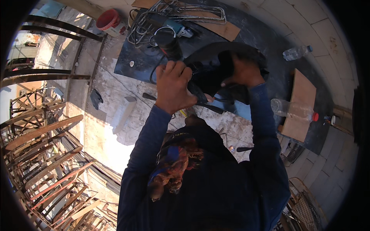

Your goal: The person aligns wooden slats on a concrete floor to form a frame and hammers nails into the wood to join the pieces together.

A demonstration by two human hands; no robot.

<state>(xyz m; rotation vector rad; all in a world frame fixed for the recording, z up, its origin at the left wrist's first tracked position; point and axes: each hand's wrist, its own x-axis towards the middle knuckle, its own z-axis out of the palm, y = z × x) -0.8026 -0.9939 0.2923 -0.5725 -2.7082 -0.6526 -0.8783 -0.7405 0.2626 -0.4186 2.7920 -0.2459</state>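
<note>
My left hand (pixel 175 88) is closed, its knuckles up and fingers curled at the table's near edge. What sits inside its grip is hidden; a black and red cylinder-shaped thing (pixel 169 43) rises just beyond the fingers. A dark strap-like piece (pixel 197 94) passes beside the thumb. My right hand (pixel 246 72) lies over a black, partly glossy bag-like thing (pixel 208 50), thumb apart, fingers blurred and dark. Whether it grips the black thing I cannot tell. Beyond the cylinder lies a teal angle grinder (pixel 179 29) among coils of grey cable (pixel 144 29).
Two clear plastic bottles, one blue-capped (pixel 296 53) and one red-capped (pixel 295 110), lie to the right. A wooden board (pixel 298 106) rests on the dark tabletop (pixel 269 30). Far left stands a red bucket (pixel 108 20). A dark glove (pixel 96 99) lies on the floor near stacked timber frames (pixel 42 138).
</note>
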